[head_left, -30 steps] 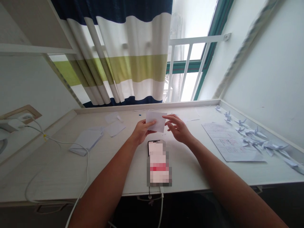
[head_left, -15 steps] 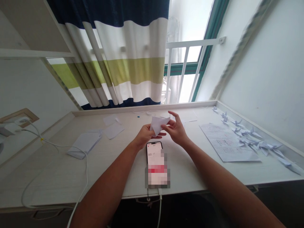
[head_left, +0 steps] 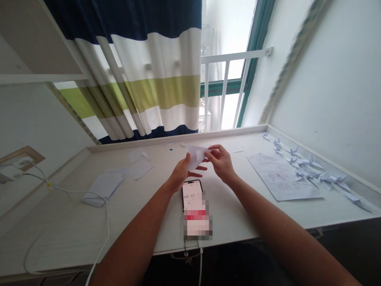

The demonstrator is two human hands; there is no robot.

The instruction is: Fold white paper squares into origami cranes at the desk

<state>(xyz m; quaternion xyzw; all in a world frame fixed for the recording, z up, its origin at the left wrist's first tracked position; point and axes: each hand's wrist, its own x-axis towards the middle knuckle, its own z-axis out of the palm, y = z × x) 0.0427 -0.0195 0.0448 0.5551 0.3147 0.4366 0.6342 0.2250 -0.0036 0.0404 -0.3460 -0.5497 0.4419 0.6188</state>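
Observation:
A small folded piece of white paper (head_left: pixel 196 157) is held up above the desk between my two hands. My left hand (head_left: pixel 180 172) grips its left side, thumb in front, with some fingers stretched out beneath it. At the upper right corner, my right hand (head_left: pixel 219 161) pinches the paper between thumb and fingers. Just below the hands lies a phone (head_left: pixel 192 198) showing a running timer, its lower part blurred out. The exact folds of the paper are too small to make out.
Several folded paper cranes (head_left: pixel 311 163) line the desk's right side, beside a printed sheet (head_left: pixel 282 178). A stack of paper (head_left: pixel 104 186) and loose sheets (head_left: pixel 139 169) lie to the left. A white cable (head_left: pixel 107 222) crosses the left side of the desk (head_left: pixel 59 222).
My right hand's raised index finger has come down onto the paper's corner. My left thumb now shows on the paper's front left edge, and the paper has turned slightly. The view has shifted a little.

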